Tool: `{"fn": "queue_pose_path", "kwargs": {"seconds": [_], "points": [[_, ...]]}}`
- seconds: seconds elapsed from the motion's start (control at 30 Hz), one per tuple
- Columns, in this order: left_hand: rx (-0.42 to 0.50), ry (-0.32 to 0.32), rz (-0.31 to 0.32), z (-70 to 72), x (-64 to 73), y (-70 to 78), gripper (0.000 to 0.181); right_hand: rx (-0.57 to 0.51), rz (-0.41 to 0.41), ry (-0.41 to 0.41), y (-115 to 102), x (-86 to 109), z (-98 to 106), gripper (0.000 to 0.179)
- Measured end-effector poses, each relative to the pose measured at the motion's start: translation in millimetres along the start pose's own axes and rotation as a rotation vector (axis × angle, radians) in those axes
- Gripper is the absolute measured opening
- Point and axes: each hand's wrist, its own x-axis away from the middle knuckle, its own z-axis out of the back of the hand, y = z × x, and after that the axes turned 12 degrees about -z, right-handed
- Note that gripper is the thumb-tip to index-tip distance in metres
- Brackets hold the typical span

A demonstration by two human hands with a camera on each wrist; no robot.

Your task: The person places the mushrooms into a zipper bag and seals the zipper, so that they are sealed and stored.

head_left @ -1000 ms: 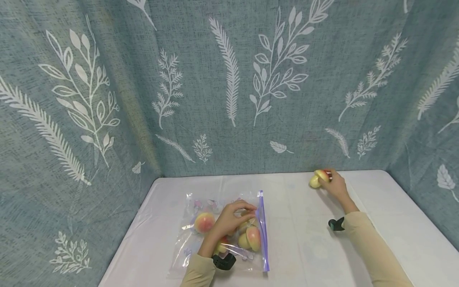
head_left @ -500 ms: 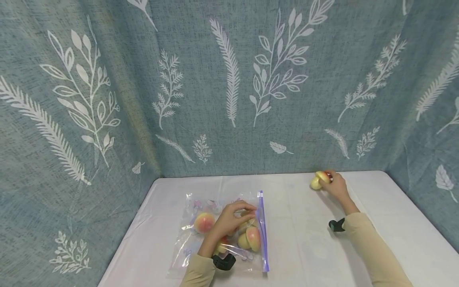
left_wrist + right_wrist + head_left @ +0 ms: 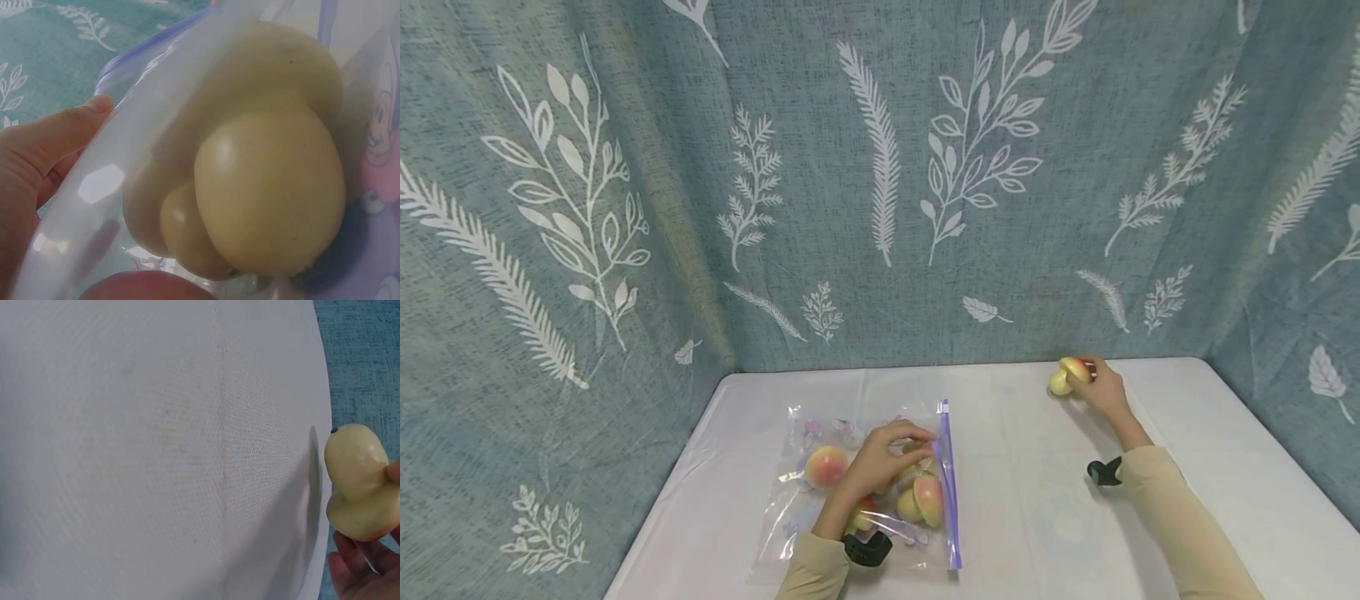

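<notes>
A clear zip bag [image 3: 786,500] with a purple zip strip [image 3: 952,500] lies on the table. Inside are several yellow pears with red-blushed ends, among them one pear [image 3: 826,467] on the left and another pear [image 3: 929,500] by the strip. My left hand [image 3: 880,458] reaches over the bag and pinches its film beside the strip; the left wrist view shows the fingertips at the bag's edge [image 3: 109,75]. At the table's far right, my right hand [image 3: 1105,390] grips a yellow pear [image 3: 359,481], its dark stem end pointing away from the palm.
The white-covered table [image 3: 1015,517] ends at a blue-green curtain [image 3: 850,317] with white leaf prints. The curtain closes in the back and both sides. A dark wrist camera [image 3: 868,550] sits on the left wrist, another wrist camera [image 3: 1103,472] on the right.
</notes>
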Motion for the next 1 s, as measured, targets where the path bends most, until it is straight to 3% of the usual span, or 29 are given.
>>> {"fn": "queue_pose_path", "kwargs": {"seconds": [0.37, 0.63, 1.0], "points": [[-0.012, 0.003, -0.023, -0.1, 0.5, 0.6, 0.024, -0.020, -0.004, 0.011, -3.6, 6.1, -0.3, 0.050], [-0.012, 0.005, -0.007, -0.3, 0.5, -1.4, 0.023, -0.043, -0.026, -0.013, -7.4, 8.0, -0.4, 0.055], [-0.005, -0.001, -0.003, -0.1, 0.4, -1.4, 0.022, -0.049, 0.027, 0.018, -4.8, 7.5, -5.6, 0.052]]}}
